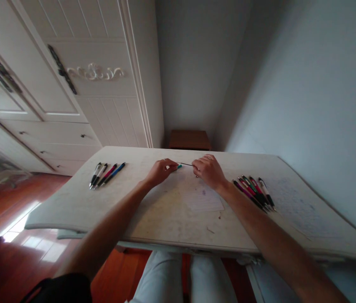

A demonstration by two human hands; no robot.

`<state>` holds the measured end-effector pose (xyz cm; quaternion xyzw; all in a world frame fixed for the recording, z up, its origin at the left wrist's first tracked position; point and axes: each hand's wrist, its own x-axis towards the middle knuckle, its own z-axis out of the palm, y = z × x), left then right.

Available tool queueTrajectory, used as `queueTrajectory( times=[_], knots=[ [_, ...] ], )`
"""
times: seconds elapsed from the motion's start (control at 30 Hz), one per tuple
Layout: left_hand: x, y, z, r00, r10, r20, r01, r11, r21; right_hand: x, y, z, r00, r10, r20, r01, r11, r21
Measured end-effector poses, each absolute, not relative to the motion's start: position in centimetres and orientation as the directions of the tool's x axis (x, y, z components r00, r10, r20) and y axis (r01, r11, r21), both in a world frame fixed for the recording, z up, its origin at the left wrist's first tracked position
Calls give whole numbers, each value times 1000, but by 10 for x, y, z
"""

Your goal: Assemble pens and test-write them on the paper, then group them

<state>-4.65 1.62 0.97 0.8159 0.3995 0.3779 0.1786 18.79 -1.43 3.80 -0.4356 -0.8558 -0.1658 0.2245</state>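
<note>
While my left hand (162, 171) is pinching a small green piece (179, 166), my right hand (208, 170) is grasping a thin dark rod (186, 164) near its right end. Rod is spanning the gap between both hands, over the far middle of the surface (152, 221). I'm probably using a fingertip grip because both parts are slim. Can't tell if the left fingers are also touching the rod. Four pens (106, 175) are lying on the left, another pen cluster (255, 194) on the right, likely so my hands aren't bumping them. Lined sheet (205, 201) is lying flat, nearer me than the right hand.
</note>
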Motion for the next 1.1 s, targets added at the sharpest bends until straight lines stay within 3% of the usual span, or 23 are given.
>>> queueTrajectory(
  times=[0.17,0.5,1.1],
  knots=[
    [-41,12,12,363,808,464,513,-589,624,201,-10,29,-477,694,539,817,576,-19],
    [-39,7,20,266,854,446,541,-515,665,202,-8,26,-471,710,524,802,592,-81],
    [-40,7,13,395,796,459,505,-606,615,197,-9,20,-428,707,563,759,619,-201]
  ],
)
